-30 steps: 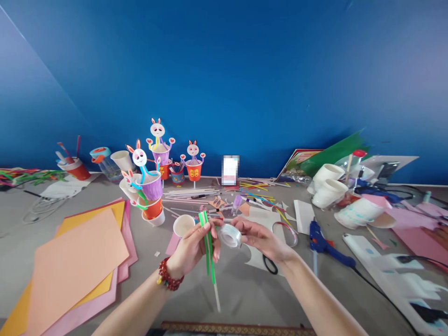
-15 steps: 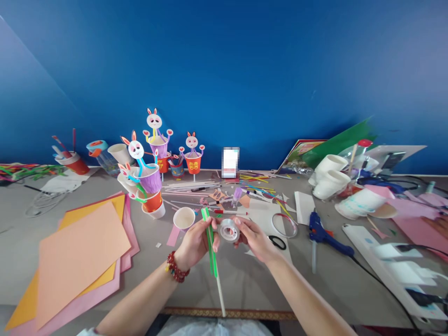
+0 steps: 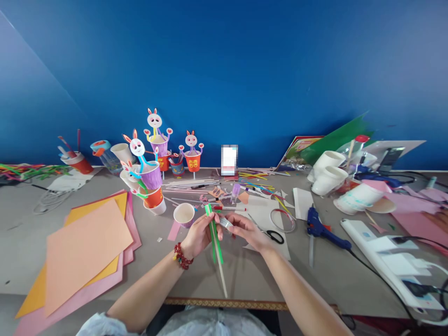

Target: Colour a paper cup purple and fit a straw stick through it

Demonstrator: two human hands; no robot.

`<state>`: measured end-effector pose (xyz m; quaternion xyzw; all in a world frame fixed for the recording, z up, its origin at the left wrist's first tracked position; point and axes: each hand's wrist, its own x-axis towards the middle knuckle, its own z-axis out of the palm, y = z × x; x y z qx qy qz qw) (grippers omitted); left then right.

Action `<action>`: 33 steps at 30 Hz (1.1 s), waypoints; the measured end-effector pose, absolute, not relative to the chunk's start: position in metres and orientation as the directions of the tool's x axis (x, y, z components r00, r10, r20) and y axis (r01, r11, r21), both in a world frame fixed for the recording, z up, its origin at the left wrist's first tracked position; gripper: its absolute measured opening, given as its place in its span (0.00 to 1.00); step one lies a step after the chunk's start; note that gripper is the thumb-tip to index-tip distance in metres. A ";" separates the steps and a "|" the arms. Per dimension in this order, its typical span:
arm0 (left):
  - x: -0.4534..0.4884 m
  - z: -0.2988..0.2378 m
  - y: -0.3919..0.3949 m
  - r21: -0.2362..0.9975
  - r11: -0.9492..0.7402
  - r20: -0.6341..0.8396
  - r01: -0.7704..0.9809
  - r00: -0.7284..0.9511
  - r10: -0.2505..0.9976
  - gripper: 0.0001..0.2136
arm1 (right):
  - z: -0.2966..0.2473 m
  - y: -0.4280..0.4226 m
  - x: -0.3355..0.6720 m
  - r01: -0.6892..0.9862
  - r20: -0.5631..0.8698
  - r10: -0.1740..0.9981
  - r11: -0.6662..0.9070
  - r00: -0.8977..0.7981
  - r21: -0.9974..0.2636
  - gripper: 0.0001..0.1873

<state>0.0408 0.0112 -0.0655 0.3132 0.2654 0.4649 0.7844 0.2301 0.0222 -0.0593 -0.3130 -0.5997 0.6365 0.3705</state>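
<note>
My left hand [image 3: 199,234], with a red bead bracelet [image 3: 182,256] at the wrist, pinches several green strips [image 3: 220,252] against a pale, thin stick [image 3: 222,281]. The strips fan apart at their lower ends, and the stick reaches down past them toward the table edge. In my right hand [image 3: 249,230] is a small roll of clear tape [image 3: 226,223], tilted nearly edge-on beside the strips and close to my left fingertips. Whether tape touches the strips I cannot make out. A white-lined paper cup [image 3: 184,214] stands just beyond my left hand.
Rabbit-faced paper cup figures [image 3: 150,175] stand at the left back, above stacked coloured paper [image 3: 87,252]. Scissors [image 3: 275,237], a tape ring [image 3: 283,220], a blue glue gun [image 3: 325,233] and a power strip [image 3: 381,261] lie to the right. Another person's hand [image 3: 436,221] shows at the right edge.
The tape roll has turned from face-on to nearly edge-on and come closer to the strips. The strips' lower ends have spread apart around the stick.
</note>
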 end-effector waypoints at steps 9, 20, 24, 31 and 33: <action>0.036 -0.074 0.009 0.741 0.373 -0.085 -0.558 0.473 0.877 0.12 | -0.066 0.021 0.232 -0.118 0.067 0.858 0.007 -0.509 -0.993 0.20; 0.037 -0.078 0.010 0.645 0.377 -0.078 -0.664 0.434 0.898 0.10 | -0.076 0.021 0.227 -0.177 0.183 0.839 0.106 -0.513 -0.979 0.19; 0.036 -0.077 0.009 0.667 0.357 -0.055 -0.654 0.434 0.899 0.11 | -0.076 0.021 0.228 -0.172 0.192 0.829 0.118 -0.525 -0.978 0.17; 0.039 -0.077 0.009 0.690 0.303 0.022 -0.657 0.438 0.899 0.12 | -0.072 0.022 0.231 -0.132 0.196 0.822 0.148 -0.534 -0.980 0.16; 0.039 -0.074 0.009 0.615 0.355 -0.018 -0.704 0.438 0.899 0.11 | -0.070 0.021 0.233 -0.146 0.214 0.801 0.160 -0.559 -0.976 0.16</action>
